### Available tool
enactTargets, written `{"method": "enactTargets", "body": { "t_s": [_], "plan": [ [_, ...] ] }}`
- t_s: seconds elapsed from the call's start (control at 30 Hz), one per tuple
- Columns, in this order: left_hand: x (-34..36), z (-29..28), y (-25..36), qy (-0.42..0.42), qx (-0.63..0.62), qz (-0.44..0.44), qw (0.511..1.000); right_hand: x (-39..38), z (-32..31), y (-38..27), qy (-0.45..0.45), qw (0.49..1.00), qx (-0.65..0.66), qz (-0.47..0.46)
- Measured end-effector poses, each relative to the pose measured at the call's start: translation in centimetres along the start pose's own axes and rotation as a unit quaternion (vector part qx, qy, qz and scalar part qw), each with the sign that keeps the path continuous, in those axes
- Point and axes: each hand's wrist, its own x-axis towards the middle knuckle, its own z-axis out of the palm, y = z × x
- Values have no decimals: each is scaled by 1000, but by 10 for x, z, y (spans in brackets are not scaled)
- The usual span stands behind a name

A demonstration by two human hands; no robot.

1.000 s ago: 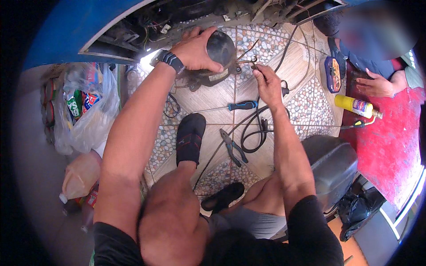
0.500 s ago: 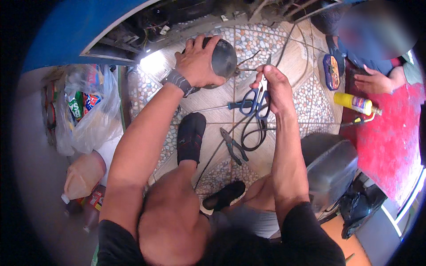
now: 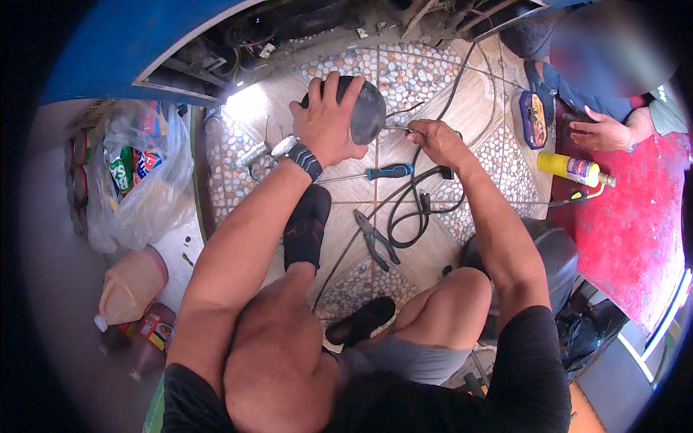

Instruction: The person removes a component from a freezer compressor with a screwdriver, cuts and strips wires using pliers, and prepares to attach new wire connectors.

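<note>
My left hand (image 3: 326, 126) is spread over a black, rounded compressor (image 3: 368, 112), its fingers curled round the top and the thumb below. Thin metal tubes stick out of the compressor's right side. There my right hand (image 3: 437, 141) has its fingers closed on the end of one thin tube (image 3: 395, 128). Just below lies a screwdriver (image 3: 390, 172) with a blue and black handle. Pliers (image 3: 377, 240) with dark grips rest on the tiles nearer to me, beside a looped black power cord (image 3: 404, 242).
Ahead stands a blue appliance (image 3: 144, 50) with its dark base exposed. A yellow gas canister (image 3: 570, 167) and torch pipe (image 3: 595, 193) lie by a red board (image 3: 635, 216), near another person's hand (image 3: 605, 131). A plastic bag (image 3: 137, 209) and jug (image 3: 133, 285) are at left.
The blue-handled scissors that were in my right hand no longer show. My right elbow has swung outward, and its fingers stay at the tube. The compressor and my left hand have shifted slightly nearer.
</note>
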Motion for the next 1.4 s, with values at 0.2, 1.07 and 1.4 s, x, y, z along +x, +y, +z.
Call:
{"method": "enactTargets", "body": {
  "t_s": [0.2, 1.07, 1.4],
  "plan": [
    [11, -9, -7, -8, 0, 2, 1000, 5, 2, 11, -60, 973, 203, 87],
    [-8, 10, -8, 18, 0, 8, 1000, -54, -33, -21, 12, 998, -33, 47],
    [-8, 2, 5, 10, 4, 2, 1000, -138, 196, -124, -229, 947, 159, 159]
  ]
}}
